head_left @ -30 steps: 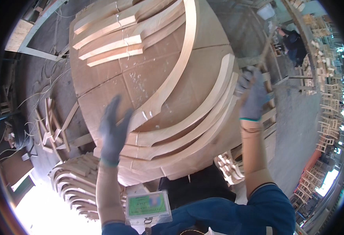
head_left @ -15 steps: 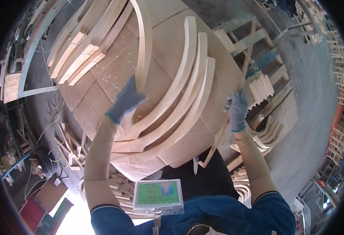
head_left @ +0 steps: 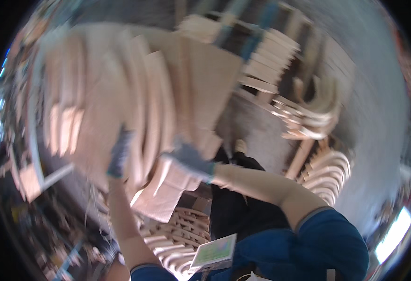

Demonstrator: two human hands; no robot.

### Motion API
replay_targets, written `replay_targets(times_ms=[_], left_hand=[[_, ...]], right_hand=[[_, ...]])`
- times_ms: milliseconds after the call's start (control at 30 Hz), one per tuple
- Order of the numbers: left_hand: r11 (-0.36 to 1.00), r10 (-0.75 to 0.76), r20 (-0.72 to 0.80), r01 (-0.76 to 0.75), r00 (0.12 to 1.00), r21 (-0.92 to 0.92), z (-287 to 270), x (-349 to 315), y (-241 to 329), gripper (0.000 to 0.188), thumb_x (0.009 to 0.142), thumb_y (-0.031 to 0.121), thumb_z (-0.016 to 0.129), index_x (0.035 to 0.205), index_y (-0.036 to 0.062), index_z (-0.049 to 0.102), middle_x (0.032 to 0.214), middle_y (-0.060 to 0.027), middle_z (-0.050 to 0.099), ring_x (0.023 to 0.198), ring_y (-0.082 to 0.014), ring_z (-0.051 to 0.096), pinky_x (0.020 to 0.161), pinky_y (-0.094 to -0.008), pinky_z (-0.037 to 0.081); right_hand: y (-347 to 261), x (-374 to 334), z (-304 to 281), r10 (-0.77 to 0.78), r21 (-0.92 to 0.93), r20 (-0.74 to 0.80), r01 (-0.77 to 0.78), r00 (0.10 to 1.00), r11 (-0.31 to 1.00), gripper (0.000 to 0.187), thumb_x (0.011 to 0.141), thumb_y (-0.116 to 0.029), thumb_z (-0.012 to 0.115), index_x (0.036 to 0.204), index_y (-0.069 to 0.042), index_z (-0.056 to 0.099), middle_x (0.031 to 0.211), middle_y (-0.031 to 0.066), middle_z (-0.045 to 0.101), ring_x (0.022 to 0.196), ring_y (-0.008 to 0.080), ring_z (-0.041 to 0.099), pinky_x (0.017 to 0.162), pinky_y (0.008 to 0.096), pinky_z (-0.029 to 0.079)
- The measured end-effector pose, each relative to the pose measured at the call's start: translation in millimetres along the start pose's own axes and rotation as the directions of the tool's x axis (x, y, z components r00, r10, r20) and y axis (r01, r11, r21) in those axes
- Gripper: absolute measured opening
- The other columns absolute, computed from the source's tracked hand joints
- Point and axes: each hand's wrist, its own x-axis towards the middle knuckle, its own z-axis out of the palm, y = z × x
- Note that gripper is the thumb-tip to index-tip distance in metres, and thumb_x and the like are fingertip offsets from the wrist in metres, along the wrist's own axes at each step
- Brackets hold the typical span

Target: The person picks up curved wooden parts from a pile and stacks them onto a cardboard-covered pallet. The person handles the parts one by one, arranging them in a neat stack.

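Although blur smears my feed, I see long, curved, pale wooden pieces (head_left: 162, 98) lying on the brown cardboard-covered tabletop (head_left: 213, 86). The grey-gloved left hand (head_left: 121, 154) is near their left side, the grey-gloved right hand (head_left: 189, 160) near their lower right. I cannot tell whether either hand's fingers are released, clenched or grasping wood.

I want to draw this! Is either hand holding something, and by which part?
It cannot be told: blur hides whether the left hand or right hand grips anything. Both are close to curved wooden pieces.
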Motion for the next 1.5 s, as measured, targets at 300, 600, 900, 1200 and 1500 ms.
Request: replay_targets(times_ms=[300, 600, 900, 1200, 1500], left_hand=[[-0.037, 0.013, 0.296, -0.295, 0.955, 0.955, 8.5, 51.0, 7.4, 0.047, 0.094, 0.012, 0.044, 0.140, 0.0067, 0.033, 0.144, -0.0087, 0.032, 0.131, -0.0207, 0.034, 0.109, -0.0343, 0.028], [0.122, -0.121, 0.636, -0.624, 0.762, 0.771, 20.0, 5.8, -18.1, 0.031, 0.088, 0.008, 0.052, 0.119, 0.0071, 0.053, 0.121, -0.0134, 0.053, 0.113, -0.0253, 0.051, 0.100, -0.0393, 0.040], [-0.012, -0.271, 0.534, -0.557, 0.801, 0.830, 77.9, -61.3, 15.3, 0.029, 0.086, 0.016, 0.059, 0.113, 0.0045, 0.055, 0.103, -0.0120, 0.059, 0.099, -0.0249, 0.057, 0.084, -0.0373, 0.048], [-0.094, -0.134, 0.493, -0.506, 0.860, 0.857, 283.1, -139.8, -65.1, 0.030, 0.084, 0.013, 0.061, 0.111, 0.0023, 0.057, 0.101, -0.0103, 0.061, 0.095, -0.0223, 0.059, 0.081, -0.0350, 0.049], [0.146, -0.475, 0.612, -0.629, 0.632, 0.763, 541.0, -247.3, -337.6, 0.030, 0.081, 0.010, 0.063, 0.109, 0.0001, 0.058, 0.098, -0.0086, 0.062, 0.090, -0.0197, 0.060, 0.078, -0.0327, 0.050]], right_hand=[[34.2, -8.3, 46.0, 0.120, 0.403, -0.362, 0.039, 0.924, 0.914, 0.076, 0.073, -0.042, 0.068, 0.123, 0.007, 0.037, 0.113, 0.0300, 0.052, 0.108, 0.0392, 0.052, 0.089, 0.0432, 0.043], [60.9, -30.3, 87.8, 0.009, 0.492, -0.455, 0.243, 0.890, 0.836, 0.085, 0.062, -0.041, 0.074, 0.129, -0.001, 0.037, 0.110, 0.0259, 0.057, 0.103, 0.0381, 0.056, 0.086, 0.0416, 0.045], [51.0, -118.6, 113.8, 0.073, 0.644, -0.469, 0.284, 0.880, 0.711, 0.091, 0.060, -0.040, 0.073, 0.135, -0.008, 0.032, 0.099, 0.0253, 0.061, 0.091, 0.0394, 0.061, 0.079, 0.0427, 0.049], [116.7, -292.0, 40.0, -0.207, 0.660, -0.619, 0.645, 0.758, 0.386, 0.074, 0.070, -0.033, 0.070, 0.130, -0.013, 0.033, 0.102, 0.0198, 0.060, 0.096, 0.0323, 0.060, 0.080, 0.0406, 0.047], [305.0, -449.1, 14.2, 0.273, 0.373, -0.906, 0.914, 0.323, 0.158, 0.075, 0.071, -0.019, 0.075, 0.133, -0.007, 0.036, 0.114, 0.0114, 0.058, 0.106, 0.0186, 0.055, 0.091, 0.0319, 0.044]])
